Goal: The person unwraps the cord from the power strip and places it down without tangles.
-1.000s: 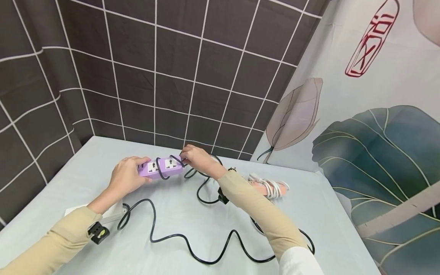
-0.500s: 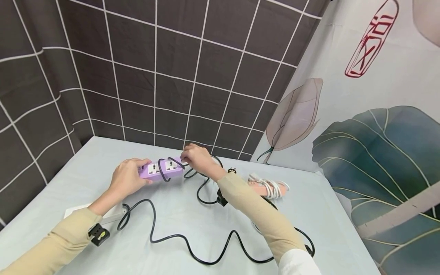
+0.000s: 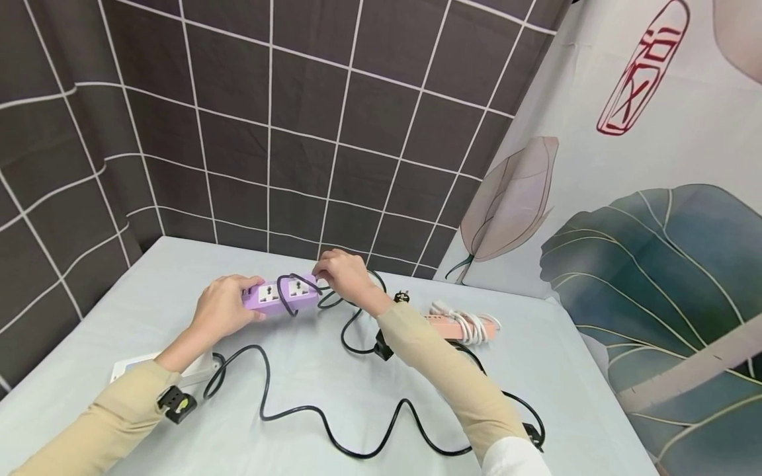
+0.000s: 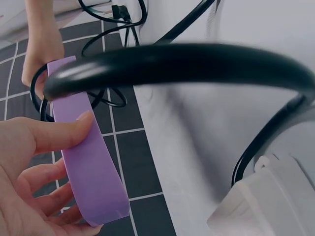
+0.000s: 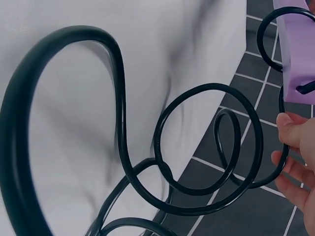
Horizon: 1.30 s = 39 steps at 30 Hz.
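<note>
My left hand [image 3: 220, 307] grips the left end of a purple power strip [image 3: 272, 305], thumb on one side and fingers on the other in the left wrist view. White socket faces show along its top in the head view. A black power cord [image 5: 259, 140] comes out of the strip's right end and loops round its body. There my right hand [image 3: 345, 272] pinches the cord between thumb and fingers. Loose coils of it hang beside that hand in the right wrist view. The strip is tilted with its sockets toward the head camera.
A white power strip [image 3: 127, 365] lies under my left forearm, its black cord [image 3: 324, 423] snaking across the table. Right of my right forearm sits a pink power strip [image 3: 443, 326] wrapped in white cord [image 3: 475, 328]. A black plug [image 3: 383, 345] lies near my right sleeve.
The cord loop round the purple strip has slid right toward its cord end and slackened. The strip has shifted slightly right and down. My right forearm has moved slightly left.
</note>
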Tool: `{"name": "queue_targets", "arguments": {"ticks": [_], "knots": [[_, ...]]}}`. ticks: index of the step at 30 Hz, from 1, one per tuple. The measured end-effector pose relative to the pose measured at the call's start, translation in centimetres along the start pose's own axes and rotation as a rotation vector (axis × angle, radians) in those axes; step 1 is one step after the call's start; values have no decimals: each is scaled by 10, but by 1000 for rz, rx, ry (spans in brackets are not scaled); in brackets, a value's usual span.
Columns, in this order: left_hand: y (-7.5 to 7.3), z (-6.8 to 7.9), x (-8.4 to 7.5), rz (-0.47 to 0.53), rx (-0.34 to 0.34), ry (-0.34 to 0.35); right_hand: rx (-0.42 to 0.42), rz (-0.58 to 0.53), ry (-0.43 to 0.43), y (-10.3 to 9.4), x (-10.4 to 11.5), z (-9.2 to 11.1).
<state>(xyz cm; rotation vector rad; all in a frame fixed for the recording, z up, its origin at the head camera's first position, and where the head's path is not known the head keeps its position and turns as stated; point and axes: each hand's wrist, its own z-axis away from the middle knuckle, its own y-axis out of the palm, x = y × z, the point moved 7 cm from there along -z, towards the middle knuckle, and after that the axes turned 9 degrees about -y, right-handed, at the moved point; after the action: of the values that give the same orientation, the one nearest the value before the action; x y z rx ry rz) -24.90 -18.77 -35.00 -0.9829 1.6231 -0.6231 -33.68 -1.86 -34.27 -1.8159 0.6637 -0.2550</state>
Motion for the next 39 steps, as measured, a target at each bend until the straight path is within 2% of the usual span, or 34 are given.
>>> {"name": "queue_targets", "arguments": {"ticks": [10,23,34,39], "knots": [[2,2,0,-11,19,-5,-45,8,43,-4,-1,-1],[8,3,1,-18,28,7,-149,50,36,-18,6,-1],[9,4,4,-20,38,-1,-162,42,58,-24,7,6],[9,4,6,-25,39,-7,-202,41,43,-32,10,9]]}}
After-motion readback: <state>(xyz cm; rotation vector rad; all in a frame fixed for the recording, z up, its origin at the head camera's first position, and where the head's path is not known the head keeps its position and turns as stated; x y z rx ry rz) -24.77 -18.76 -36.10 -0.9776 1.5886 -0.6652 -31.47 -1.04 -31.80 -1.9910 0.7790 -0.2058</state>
